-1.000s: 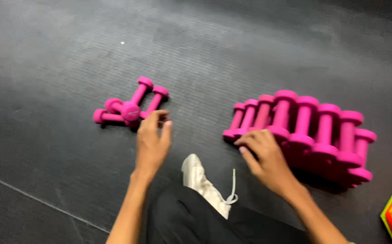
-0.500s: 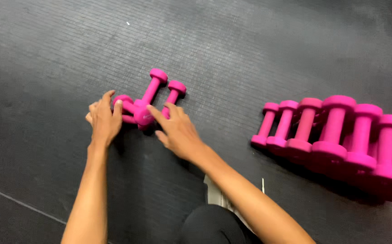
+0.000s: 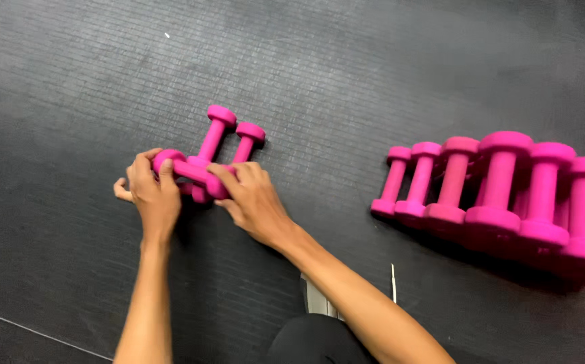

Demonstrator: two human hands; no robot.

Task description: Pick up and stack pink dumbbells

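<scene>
Dark ribbed rubber floor (image 3: 387,74), filling the whole view. To the right, well apart from the hands, a long row of pink dumbbells (image 3: 508,195), standing side by side, heads touching. Left of centre, a small cluster: two pink dumbbells (image 3: 228,138) lying parallel, pointing up and right, with a third dumbbell (image 3: 188,172) laid crosswise over their near ends. Left hand (image 3: 152,195) curled over the crosswise dumbbell's left head, fingers closed on it. Right hand (image 3: 252,202) on the opposite end, fingers bent around the right head. Likely trouble: smooth round heads rolling off the pair beneath if the grip on either end slackens, scattering the cluster. Possibly pinched fingers between head and floor.
</scene>
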